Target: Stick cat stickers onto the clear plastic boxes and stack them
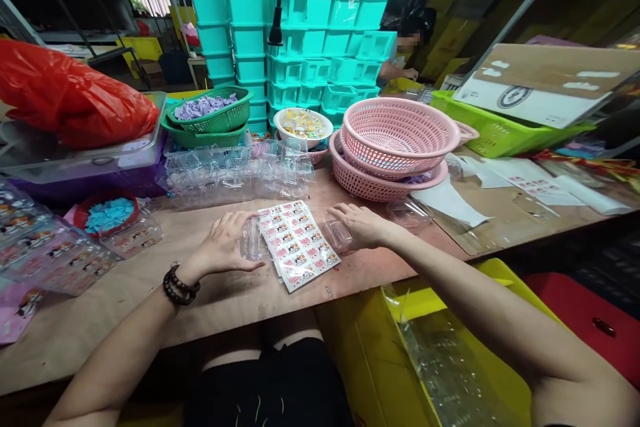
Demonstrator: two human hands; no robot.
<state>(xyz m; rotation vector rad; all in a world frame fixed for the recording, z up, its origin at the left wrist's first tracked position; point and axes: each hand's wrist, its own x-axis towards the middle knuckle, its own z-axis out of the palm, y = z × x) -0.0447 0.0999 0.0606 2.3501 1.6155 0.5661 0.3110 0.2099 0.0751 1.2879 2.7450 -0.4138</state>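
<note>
Clear plastic cases at both hands, left [227,241] and right [359,224], flank the white sticker sheets with printed cartoon animals [301,245] near the front edge of the wooden bench [210,310].
The left grip curves round its clear plastic case [255,239], fingers at the far side, thumb at the near side, the case held between; the right hand bends over the other clear case [339,234], its thumb hard to make out, so I cannot tell whether it pinches. The lower sheet is mostly covered, and glare blurs the case edges. Stacked pink mesh baskets [400,137] stand just beyond the right hand; bare wood opens left of the left wrist and along the front edge, where the right forearm crosses above a yellow bin [360,353].
</note>
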